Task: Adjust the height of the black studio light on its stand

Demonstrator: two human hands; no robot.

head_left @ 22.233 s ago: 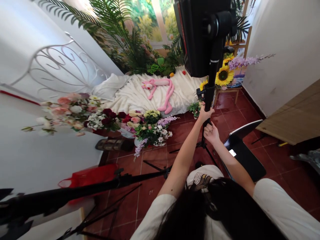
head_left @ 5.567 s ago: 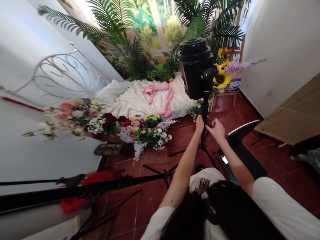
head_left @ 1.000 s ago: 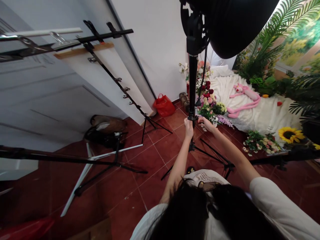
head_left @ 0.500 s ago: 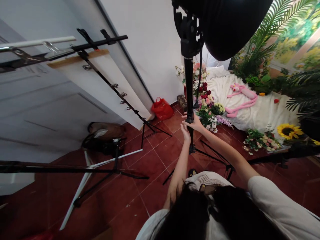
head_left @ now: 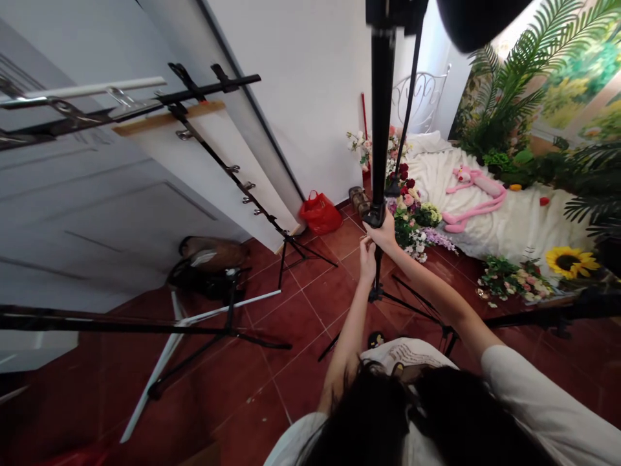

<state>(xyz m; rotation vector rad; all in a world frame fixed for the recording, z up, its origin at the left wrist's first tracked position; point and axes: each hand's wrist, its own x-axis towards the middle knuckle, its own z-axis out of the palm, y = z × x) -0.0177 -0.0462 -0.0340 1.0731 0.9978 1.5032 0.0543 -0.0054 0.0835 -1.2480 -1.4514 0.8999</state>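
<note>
A black light stand [head_left: 383,116] rises in front of me, its pole nearly upright. Its dark lamp head [head_left: 480,19] is partly cut off by the top edge of the view. My right hand [head_left: 387,233] is wrapped round the pole just under a black collar [head_left: 374,215]. Just below and left of it, my left hand [head_left: 367,257] is at the pole with curled fingers; what they pinch is hidden. The stand's spread legs [head_left: 412,301] rest on the red tiled floor.
Flowers [head_left: 407,200] and a white-draped bed [head_left: 524,220] with a pink plush toy [head_left: 480,188] lie beyond the stand. A backdrop frame with clips [head_left: 213,149], a red bag [head_left: 320,212] and white poles [head_left: 155,382] are leftward. Another black pole [head_left: 538,317] crosses at right.
The lamp head and upper pole have risen, with the collar slightly higher. My right hand now sits closed below the collar. The background has shifted slightly right and down.
</note>
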